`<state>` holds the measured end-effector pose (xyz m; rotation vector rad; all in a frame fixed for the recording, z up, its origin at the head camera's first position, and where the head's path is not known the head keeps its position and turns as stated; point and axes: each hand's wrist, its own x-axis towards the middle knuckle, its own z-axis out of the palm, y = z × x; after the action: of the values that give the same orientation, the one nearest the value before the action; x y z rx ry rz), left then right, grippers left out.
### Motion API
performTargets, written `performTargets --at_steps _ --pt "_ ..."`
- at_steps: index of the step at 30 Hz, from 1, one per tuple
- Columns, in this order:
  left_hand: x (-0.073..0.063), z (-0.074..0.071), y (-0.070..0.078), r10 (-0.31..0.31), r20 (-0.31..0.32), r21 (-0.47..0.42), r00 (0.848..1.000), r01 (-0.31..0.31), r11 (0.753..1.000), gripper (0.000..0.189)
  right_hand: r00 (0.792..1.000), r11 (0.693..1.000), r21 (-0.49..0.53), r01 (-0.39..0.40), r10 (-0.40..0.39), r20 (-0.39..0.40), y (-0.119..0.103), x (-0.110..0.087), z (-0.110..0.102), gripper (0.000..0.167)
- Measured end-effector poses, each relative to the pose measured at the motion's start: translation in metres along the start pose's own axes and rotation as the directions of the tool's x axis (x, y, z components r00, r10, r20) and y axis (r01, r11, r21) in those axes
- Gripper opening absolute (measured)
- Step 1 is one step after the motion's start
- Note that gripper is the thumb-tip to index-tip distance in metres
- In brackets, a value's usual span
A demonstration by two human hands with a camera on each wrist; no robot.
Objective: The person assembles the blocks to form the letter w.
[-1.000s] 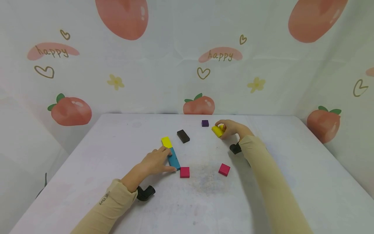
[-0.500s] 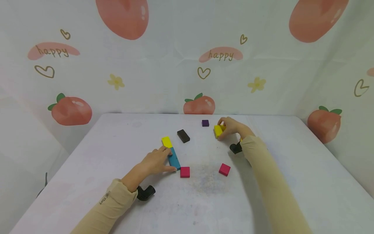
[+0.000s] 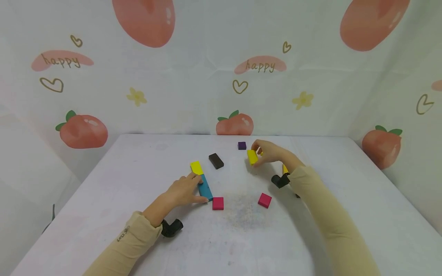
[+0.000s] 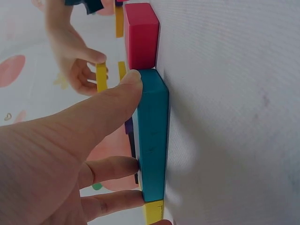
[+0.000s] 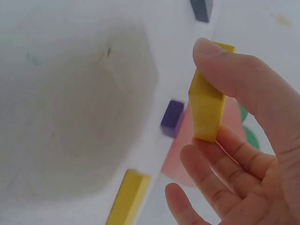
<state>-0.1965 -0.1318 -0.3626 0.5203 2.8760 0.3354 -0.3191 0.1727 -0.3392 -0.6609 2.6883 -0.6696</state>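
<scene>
My left hand lies over a long blue block, its thumb near one end and fingertips toward the other. In the left wrist view, thumb and fingertips touch the upper edge of the blue block. A yellow block adjoins its far end, and a red block its near end. My right hand pinches another yellow block between thumb and fingers, with a shadow below it. The right wrist view shows this yellow block with the thumb across it.
A dark brown block and a small purple block lie farther back. A second red block is at centre right. One more yellow block shows partly hidden by the right wrist. A patterned cloth hangs behind the table.
My right hand has shifted slightly left and toward me with the yellow block, which now looks raised. My left hand and the blue block have stayed put.
</scene>
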Motion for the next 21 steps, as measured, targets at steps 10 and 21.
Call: performTargets --at_steps 10,21 --pt "0.001 0.002 -0.002 -0.001 0.000 0.001 1.000 0.001 1.000 0.062 0.997 0.997 -0.048 0.064 -0.066 -0.039 -0.013 -0.014 0.005 0.062" --pt "0.000 0.001 -0.001 0.000 -0.006 0.000 1.000 0.000 1.000 0.061 0.989 0.992 -0.026 0.124 -0.126 -0.082 -0.018 -0.023 0.010 0.060"
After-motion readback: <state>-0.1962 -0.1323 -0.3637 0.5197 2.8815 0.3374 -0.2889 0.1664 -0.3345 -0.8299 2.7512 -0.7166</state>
